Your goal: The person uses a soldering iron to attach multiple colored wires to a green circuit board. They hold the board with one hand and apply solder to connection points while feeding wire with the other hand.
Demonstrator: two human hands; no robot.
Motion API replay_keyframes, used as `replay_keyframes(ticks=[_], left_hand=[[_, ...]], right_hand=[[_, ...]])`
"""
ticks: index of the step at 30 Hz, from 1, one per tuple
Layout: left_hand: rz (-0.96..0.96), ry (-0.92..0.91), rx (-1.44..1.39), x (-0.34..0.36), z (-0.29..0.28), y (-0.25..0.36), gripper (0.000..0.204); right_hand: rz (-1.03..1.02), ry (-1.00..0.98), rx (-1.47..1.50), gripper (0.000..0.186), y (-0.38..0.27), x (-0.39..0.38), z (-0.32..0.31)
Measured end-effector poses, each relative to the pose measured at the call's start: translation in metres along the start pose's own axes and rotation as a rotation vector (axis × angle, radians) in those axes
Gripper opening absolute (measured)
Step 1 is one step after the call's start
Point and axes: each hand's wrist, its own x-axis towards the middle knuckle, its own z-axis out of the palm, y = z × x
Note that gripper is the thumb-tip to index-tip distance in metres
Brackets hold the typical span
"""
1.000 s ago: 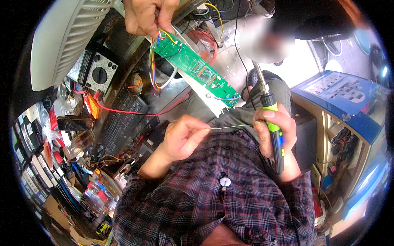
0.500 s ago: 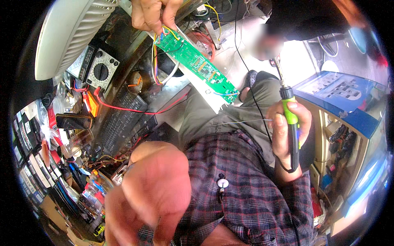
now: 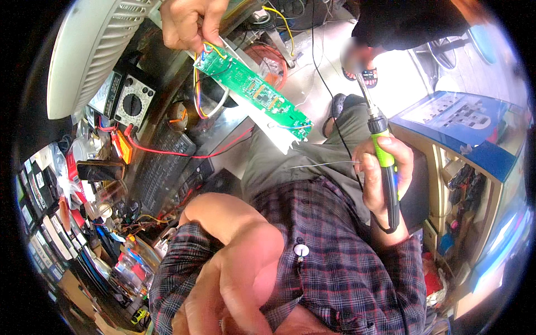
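Note:
A soldering iron [image 3: 385, 167] with a green and black handle stands upright in my right hand [image 3: 385, 173], its metal tip pointing away. From the same fingers a thin silvery wire [image 3: 321, 164] sticks out to the left. My left hand [image 3: 240, 273] is raised close in at the lower left, its wrist bent sharply. Its fingers point down, slightly apart, with their tips cut off by the lower edge; nothing shows in them. Beyond my lap, another person's hand [image 3: 192, 25] grips the upper end of a long green circuit board [image 3: 257, 92] on a white strip, with coloured wires attached.
On the left are a multimeter [image 3: 133, 103] with red leads, a dark keyboard [image 3: 162, 167], a phone [image 3: 100, 170] and stacked boxes [image 3: 58, 229]. A pale ribbed housing [image 3: 92, 53] fills the upper left. To the right stands a blue-topped cabinet [image 3: 458, 125]. A black cable [image 3: 329, 84] hangs mid-view.
My left hand has moved right and down, uncovering its plaid sleeve. The board, the other hand and the soldering iron appear slightly further left in view.

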Motion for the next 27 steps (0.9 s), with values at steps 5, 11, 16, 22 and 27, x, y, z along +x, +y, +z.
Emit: replay_keyframes(ticks=[5, 11, 16, 22, 27], left_hand=[[-0.055, -0.053, 0.019, -0.008, -0.006, 0.011, 0.018], [-0.13, -0.08, 0.093, -0.013, 0.003, 0.025, 0.016], [-0.179, -0.142, 0.165, -0.014, 0.004, 0.03, 0.014], [-0.311, -0.387, 0.372, -0.014, -0.019, 0.04, 0.013], [-1.048, -0.886, 0.278, -0.039, -0.063, 0.038, 0.03]], right_hand=[[0.02, 0.041, -0.009, 0.033, -0.001, -0.001, 0.001], [-0.012, -0.001, -0.072, 0.034, -0.003, 0.004, -0.002], [-0.015, 0.027, 0.02, 0.035, 0.003, 0.0, 0.0], [-0.053, -0.003, 0.001, 0.032, 0.002, 0.004, -0.002], [-0.055, 0.026, 0.033, 0.034, -0.004, 0.005, -0.001]])
